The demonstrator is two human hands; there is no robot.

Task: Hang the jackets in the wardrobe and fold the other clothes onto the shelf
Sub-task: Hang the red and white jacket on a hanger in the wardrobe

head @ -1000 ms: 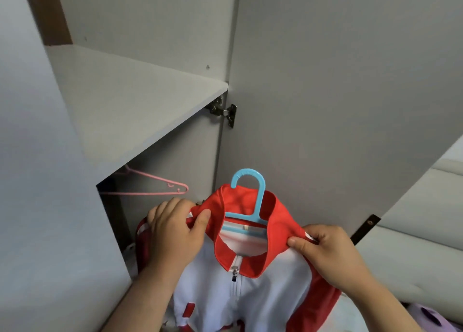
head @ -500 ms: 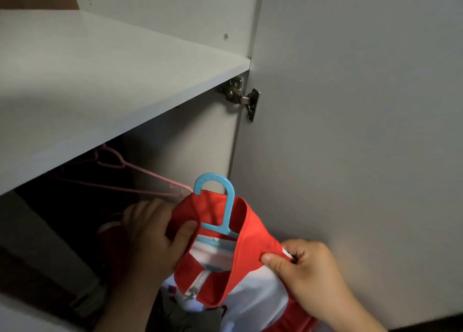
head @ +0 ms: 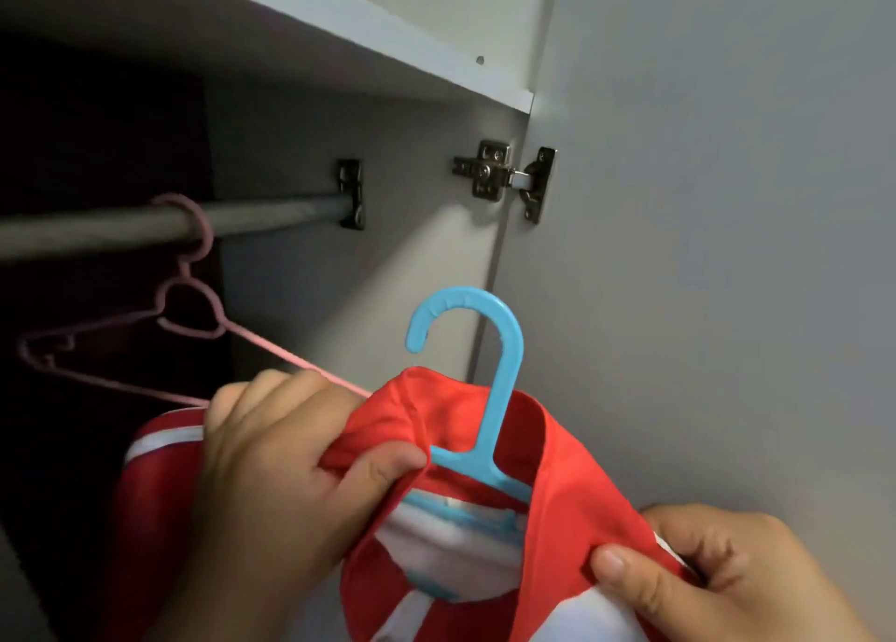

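Here the jacket [head: 562, 505] sat on the blue hanger [head: 506, 384], held up in front of the open wardrobe [head: 412, 253], below the rail [head: 271, 212] and not on it. The left hand [head: 281, 467] gripped the collar's left side, thumb pressing cloth against curled fingers. The right hand [head: 717, 578] pinched the collar's right side between thumb and curled fingers.

The blue hanger's hook stood free above the collar, near the door [head: 727, 205], apart from the rail. Its shoulders were mostly buried in the jacket, with only a strip showing through the neck opening. The jacket's body ran off the bottom edge, and a striped part of it lay in shadow behind the left hand.

A pink hanger [head: 207, 240] hung on the rail, its left end dim against the dark. The rail ran out of view at left; its right end met a bracket [head: 351, 195]. The interior behind it was too dark to make out. A shelf [head: 339, 40] sat above, and a hinge [head: 504, 176] joined the door.
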